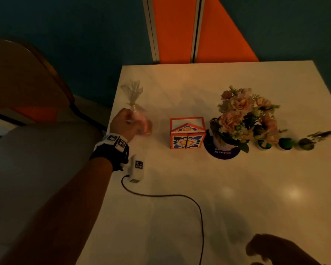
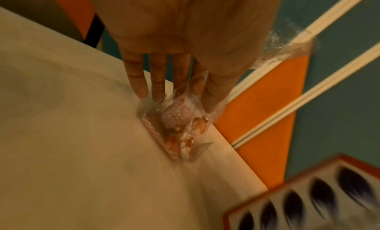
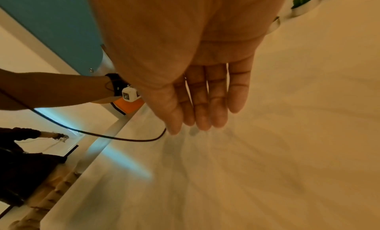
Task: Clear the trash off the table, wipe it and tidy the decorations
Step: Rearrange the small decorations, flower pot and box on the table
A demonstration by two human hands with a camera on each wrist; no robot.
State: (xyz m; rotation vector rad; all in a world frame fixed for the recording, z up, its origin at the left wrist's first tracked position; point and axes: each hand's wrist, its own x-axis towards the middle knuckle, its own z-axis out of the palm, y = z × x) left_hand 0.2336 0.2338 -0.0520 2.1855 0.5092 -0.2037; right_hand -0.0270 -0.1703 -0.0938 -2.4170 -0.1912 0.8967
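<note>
A clear plastic bag (image 1: 139,123) with pinkish scraps inside, its tied top sticking up, is near the far left edge of the white table (image 1: 237,188). My left hand (image 1: 129,124) pinches it at the neck. In the left wrist view the thumb and fingers (image 2: 158,80) of my left hand (image 2: 180,101) close on the bag (image 2: 180,129), whose bottom seems to touch the table (image 2: 72,152). My right hand (image 1: 271,249) hovers low at the near right. Its fingers (image 3: 216,103) are straight and empty above the table (image 3: 287,152).
An orange house-shaped box (image 1: 187,133) stands mid-table, beside a flower pot (image 1: 243,115) on a purple coaster (image 1: 224,153). Three small green pots (image 1: 285,144) line up to the right. A black cable (image 1: 180,196) trails across the table. A chair (image 1: 27,83) stands at the left.
</note>
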